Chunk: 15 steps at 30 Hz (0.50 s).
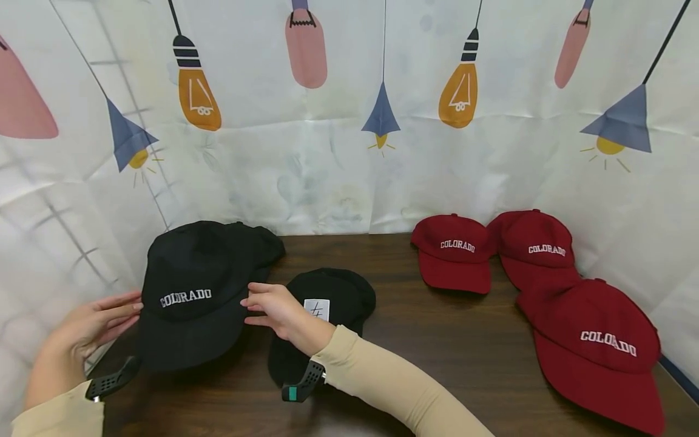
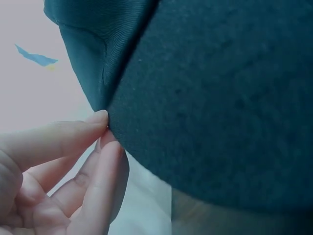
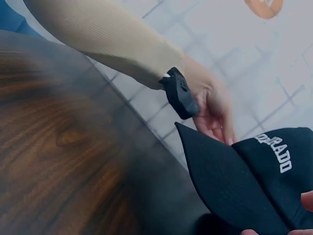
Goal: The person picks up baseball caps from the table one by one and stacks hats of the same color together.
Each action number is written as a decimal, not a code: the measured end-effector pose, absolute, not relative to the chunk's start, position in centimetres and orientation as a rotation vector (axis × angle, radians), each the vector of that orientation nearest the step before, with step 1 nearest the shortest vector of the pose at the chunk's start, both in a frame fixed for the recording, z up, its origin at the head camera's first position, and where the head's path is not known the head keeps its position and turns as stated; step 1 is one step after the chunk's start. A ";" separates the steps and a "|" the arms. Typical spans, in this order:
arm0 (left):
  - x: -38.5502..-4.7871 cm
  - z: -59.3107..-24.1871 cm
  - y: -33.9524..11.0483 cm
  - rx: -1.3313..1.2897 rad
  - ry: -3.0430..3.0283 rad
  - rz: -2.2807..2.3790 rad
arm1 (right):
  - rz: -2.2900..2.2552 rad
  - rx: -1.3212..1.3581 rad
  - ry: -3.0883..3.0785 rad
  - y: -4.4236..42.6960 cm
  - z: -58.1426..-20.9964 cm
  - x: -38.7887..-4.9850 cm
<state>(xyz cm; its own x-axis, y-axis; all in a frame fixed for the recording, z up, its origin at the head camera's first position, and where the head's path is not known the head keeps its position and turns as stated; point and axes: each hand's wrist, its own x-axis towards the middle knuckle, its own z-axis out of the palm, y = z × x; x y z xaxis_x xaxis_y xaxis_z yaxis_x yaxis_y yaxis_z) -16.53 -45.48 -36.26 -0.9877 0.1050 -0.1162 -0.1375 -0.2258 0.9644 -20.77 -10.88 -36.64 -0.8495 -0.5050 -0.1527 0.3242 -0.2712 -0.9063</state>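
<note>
A black baseball cap (image 1: 191, 285) with white COLORADO lettering is held between both hands at the left, its brim toward me. My left hand (image 1: 98, 321) pinches the cap's left edge near the brim; the left wrist view shows thumb and fingertips of this hand (image 2: 73, 171) meeting at the fabric. On the opposite side, my right hand (image 1: 284, 312) grips the cap's right edge with its fingertips. Only a few fingertips (image 3: 307, 200) enter the right wrist view. Behind the held cap, another black cap (image 1: 269, 246) is partly hidden. A further black cap (image 1: 341, 291) with a white tag lies under my right forearm.
Three red COLORADO caps lie at the right: one at the back (image 1: 455, 252), one beside it (image 1: 537, 246), and one nearer the front (image 1: 606, 346). The brown wooden table (image 1: 426, 340) meets a patterned white curtain (image 1: 338, 176) at the back and left.
</note>
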 end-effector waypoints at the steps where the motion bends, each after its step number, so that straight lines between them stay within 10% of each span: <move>1: -16.6 -36.1 -45.3 -0.029 1.840 2.361 | -2.144 -0.235 1.477 -10.7 -36.4 -20.9; 15: -17.9 -34.5 -43.2 0.130 1.706 2.465 | -2.095 -0.327 1.514 -7.5 -34.2 -21.9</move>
